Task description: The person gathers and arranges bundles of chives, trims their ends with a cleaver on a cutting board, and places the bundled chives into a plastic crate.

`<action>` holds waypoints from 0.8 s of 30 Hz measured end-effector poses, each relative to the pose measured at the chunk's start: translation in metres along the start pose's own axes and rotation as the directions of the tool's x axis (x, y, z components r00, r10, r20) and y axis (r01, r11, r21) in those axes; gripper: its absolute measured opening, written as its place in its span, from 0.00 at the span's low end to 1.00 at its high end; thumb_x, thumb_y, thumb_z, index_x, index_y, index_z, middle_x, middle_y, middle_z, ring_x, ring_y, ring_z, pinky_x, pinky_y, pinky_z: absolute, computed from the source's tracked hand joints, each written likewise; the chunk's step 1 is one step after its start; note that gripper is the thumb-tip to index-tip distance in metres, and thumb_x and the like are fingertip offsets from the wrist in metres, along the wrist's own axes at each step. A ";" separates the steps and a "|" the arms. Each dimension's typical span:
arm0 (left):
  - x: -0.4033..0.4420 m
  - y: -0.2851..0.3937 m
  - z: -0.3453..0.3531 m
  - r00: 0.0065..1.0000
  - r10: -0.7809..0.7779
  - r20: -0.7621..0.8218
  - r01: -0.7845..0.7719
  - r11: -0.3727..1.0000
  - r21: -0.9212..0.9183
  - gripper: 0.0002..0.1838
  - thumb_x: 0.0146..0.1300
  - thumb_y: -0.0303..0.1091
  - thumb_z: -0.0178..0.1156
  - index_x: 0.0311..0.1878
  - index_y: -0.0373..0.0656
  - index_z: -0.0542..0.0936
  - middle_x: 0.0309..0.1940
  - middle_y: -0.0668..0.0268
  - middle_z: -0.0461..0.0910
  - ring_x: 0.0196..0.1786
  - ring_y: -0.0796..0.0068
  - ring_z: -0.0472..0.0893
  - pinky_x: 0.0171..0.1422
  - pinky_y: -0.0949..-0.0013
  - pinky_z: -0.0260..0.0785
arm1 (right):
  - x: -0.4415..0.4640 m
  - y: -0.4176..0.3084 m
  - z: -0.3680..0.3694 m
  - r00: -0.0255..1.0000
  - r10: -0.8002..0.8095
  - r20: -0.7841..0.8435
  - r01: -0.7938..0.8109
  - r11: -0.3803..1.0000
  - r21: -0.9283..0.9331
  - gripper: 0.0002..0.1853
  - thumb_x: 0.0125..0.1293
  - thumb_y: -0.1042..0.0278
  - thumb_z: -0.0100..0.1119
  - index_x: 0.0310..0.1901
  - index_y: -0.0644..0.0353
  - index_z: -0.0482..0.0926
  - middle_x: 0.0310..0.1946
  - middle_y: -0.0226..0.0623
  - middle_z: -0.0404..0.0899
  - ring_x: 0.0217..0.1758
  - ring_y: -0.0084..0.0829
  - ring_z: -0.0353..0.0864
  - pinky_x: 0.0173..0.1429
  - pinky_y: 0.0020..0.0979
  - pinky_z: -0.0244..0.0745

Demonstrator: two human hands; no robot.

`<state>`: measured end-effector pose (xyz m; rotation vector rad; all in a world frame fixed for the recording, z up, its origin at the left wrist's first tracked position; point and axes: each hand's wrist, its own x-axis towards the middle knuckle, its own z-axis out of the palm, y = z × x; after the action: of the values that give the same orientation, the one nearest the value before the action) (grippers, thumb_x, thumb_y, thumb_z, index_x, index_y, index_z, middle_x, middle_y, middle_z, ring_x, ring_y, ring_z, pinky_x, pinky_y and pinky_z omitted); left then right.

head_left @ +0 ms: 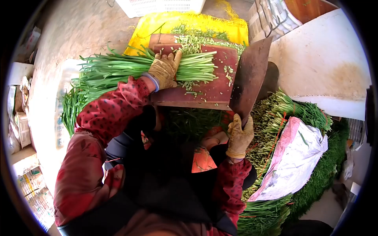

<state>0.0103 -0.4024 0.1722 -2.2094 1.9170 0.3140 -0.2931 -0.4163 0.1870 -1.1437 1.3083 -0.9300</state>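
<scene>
A bunch of long green stalks [197, 67] lies across a dark red board [220, 92], its cut pale ends to the right and its leaves to the left. My left hand [163, 70], in a tan glove, presses on the bunch with its fingers wrapped over it. My right hand [240, 135], also gloved, is closed round the handle of a large broad-bladed knife [252, 72]. The blade stands raised at the board's right edge, apart from the stalks. Short chopped pieces [191, 44] are scattered on the board's back and right side.
Yellow sacking [153, 24] lies under and behind the board, with a white basket [157, 7] beyond. At right, tied bundles of stalks [271, 106] are piled beside a white sack [301, 157]. A pale panel [323, 59] stands at the back right.
</scene>
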 end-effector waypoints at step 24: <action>-0.020 0.022 0.044 0.967 -0.051 -0.248 0.117 0.959 0.257 0.37 0.62 0.32 0.49 0.73 0.28 0.56 0.58 0.49 0.70 0.61 0.53 0.70 0.69 0.50 0.58 | 0.114 0.035 0.119 0.508 -0.631 0.586 0.797 0.086 -0.598 0.10 0.61 0.62 0.63 0.44 0.48 0.85 0.44 0.30 0.83 0.48 0.38 0.81 0.53 0.39 0.75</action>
<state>-0.0152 -0.3738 0.1352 -2.2164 1.8389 -0.2264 -0.1695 -0.5069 0.1175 -2.8188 0.9333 -0.7864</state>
